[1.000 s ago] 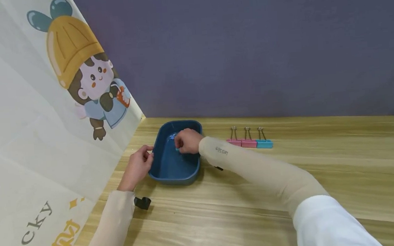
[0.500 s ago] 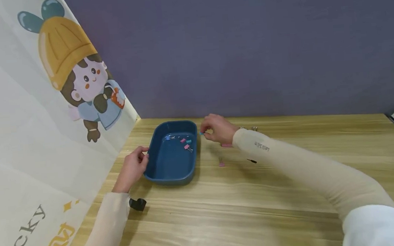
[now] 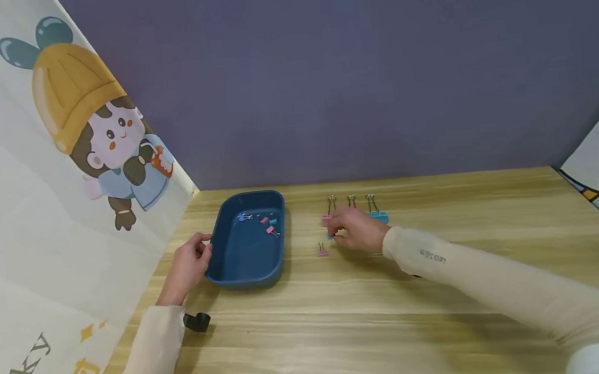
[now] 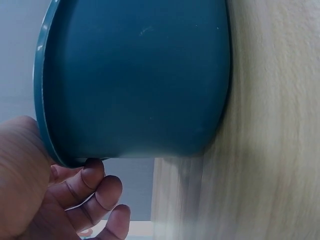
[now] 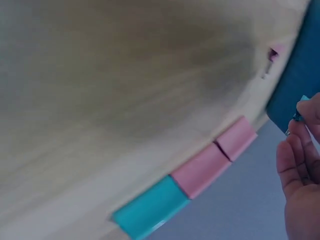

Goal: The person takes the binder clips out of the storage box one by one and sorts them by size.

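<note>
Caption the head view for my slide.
Left grip holding the blue tray, right grip pinching a small blue clip near a small pink clip.

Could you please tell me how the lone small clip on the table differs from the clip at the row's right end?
The small clip is pink, the row clip turquoise. The row clip is clearly larger than the small clip. The small clip sits alone; the row clip abuts a pink one. Both rest on the table.
</note>
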{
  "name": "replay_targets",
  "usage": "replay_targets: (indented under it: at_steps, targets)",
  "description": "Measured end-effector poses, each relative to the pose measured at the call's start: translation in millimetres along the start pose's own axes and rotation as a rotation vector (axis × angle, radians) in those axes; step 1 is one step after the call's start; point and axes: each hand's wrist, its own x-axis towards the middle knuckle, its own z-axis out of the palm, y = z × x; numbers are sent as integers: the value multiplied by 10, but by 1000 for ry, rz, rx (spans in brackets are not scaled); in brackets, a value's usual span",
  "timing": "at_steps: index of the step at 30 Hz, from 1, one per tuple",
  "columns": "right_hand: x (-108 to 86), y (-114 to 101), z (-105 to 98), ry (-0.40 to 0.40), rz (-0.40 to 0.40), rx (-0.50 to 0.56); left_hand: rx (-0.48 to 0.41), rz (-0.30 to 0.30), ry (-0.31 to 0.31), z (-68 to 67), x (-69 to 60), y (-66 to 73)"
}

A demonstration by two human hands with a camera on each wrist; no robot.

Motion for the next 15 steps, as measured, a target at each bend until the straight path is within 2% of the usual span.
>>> replay_targets:
  at_steps: [7, 12, 15]
  targets:
    - [-127, 49, 132, -22, -9, 44, 14, -2, 2, -38, -20, -12]
    - [-172, 64, 194, -87, 30, 75, 18, 8, -13, -29, -7, 12]
    - [-180, 53, 220, -99, 47, 84, 16, 6, -16, -26, -11, 18]
